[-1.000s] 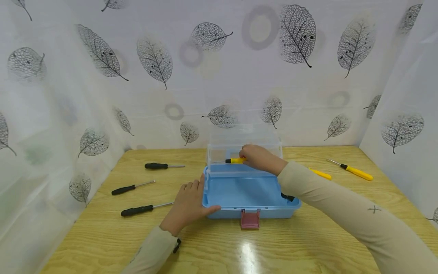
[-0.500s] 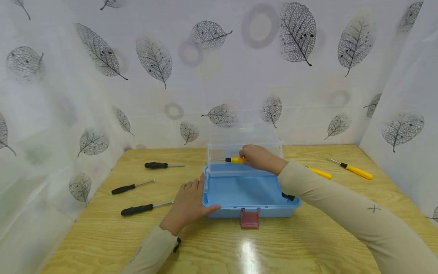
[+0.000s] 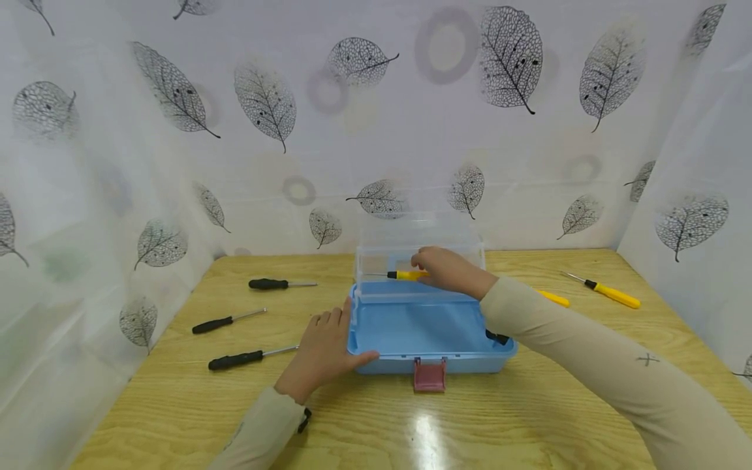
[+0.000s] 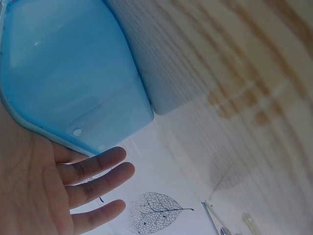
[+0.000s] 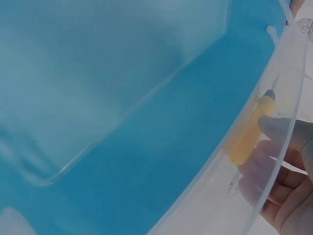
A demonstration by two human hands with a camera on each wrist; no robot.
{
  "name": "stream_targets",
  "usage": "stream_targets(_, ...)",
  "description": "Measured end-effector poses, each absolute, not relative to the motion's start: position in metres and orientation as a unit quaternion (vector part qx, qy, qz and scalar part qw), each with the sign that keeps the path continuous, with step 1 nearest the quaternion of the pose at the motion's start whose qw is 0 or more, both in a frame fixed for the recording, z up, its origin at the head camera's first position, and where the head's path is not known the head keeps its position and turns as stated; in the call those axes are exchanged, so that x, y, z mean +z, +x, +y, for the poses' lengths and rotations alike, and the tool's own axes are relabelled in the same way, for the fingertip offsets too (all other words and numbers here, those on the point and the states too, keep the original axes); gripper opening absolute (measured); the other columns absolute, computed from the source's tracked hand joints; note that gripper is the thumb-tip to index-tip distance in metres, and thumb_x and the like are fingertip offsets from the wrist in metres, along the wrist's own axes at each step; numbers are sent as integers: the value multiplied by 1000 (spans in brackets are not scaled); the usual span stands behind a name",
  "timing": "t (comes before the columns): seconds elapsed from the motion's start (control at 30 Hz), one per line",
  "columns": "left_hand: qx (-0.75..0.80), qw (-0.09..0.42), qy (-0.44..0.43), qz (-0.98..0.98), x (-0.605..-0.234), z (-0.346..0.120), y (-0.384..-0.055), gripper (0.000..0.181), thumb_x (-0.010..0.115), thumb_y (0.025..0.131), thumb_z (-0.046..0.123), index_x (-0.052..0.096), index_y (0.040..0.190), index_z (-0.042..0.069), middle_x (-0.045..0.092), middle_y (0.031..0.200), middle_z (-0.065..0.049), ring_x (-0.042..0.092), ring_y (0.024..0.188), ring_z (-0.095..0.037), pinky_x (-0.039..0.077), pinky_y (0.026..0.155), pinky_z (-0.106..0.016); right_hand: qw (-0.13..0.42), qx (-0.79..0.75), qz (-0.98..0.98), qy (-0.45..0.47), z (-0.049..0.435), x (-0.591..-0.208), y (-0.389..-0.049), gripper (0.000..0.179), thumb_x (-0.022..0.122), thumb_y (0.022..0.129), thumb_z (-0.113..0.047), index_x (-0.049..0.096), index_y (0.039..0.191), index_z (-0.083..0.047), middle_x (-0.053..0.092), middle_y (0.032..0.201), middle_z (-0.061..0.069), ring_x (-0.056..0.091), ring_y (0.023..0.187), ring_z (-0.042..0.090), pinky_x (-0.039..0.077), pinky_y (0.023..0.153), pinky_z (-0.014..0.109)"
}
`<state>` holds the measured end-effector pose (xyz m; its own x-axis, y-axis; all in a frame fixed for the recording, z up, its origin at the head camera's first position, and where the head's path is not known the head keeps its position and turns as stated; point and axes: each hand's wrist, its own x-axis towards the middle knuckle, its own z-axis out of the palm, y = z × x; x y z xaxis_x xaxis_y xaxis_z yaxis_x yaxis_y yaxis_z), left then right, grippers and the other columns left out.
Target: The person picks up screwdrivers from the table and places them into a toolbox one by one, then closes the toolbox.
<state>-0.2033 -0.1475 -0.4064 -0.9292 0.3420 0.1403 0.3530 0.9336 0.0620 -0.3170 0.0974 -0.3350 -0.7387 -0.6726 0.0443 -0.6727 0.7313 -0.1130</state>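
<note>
A light blue toolbox (image 3: 435, 365) with a pink latch (image 3: 429, 377) stands with its clear lid (image 3: 376, 251) raised at the back. Along the lid lies a yellow-handled screwdriver (image 3: 405, 275), shaft pointing left. My right hand (image 3: 449, 267) is at its handle, fingers loosely bent. In the right wrist view the whole yellow handle (image 5: 252, 132) shows through clear plastic, with the fingertips right at its edge. My left hand (image 3: 323, 352) rests against the box's left end, thumb on the front rim. Its other fingers (image 4: 102, 178) are straight and spread beside the blue wall.
Several more screwdrivers lie on the wooden table (image 3: 235, 418). Black-handled ones, such as the nearest black screwdriver (image 3: 236, 360), are left of the box. On the right lie a yellow screwdriver (image 3: 613, 295) and another yellow screwdriver (image 3: 553, 298) partly behind my right sleeve.
My right hand has shifted slightly to the right and its fingers have loosened, so more of the yellow handle shows. The left hand and the box have stayed put.
</note>
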Motion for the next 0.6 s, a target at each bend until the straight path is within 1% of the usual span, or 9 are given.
stream_targets(0.2,-43,59,-176,-982,-406,-147,-204,112,53,74,76,22,147,-2,55,127,-19,54,115,-35,44,97,-48,2,96,-924,370,103,-336,-319,31,70,84,-12,64,111,2,66,106,16,63,94,25,53,82,37)
stream_targets(0.4,-41,60,-177,-982,-407,-148,-203,111,53,74,76,23,147,-2,55,127,-19,54,115,-35,44,97,-48,11,129,-918,374,111,-337,-320,32,72,82,-14,65,110,1,66,103,14,62,91,24,52,81,37)
stream_targets(0.6,-41,66,-180,-981,-407,-148,-203,111,54,74,75,24,147,-3,56,126,-19,55,114,-35,44,96,-48,12,151,-919,365,117,-331,-316,36,72,82,-14,64,113,1,66,105,14,61,94,25,51,84,39)
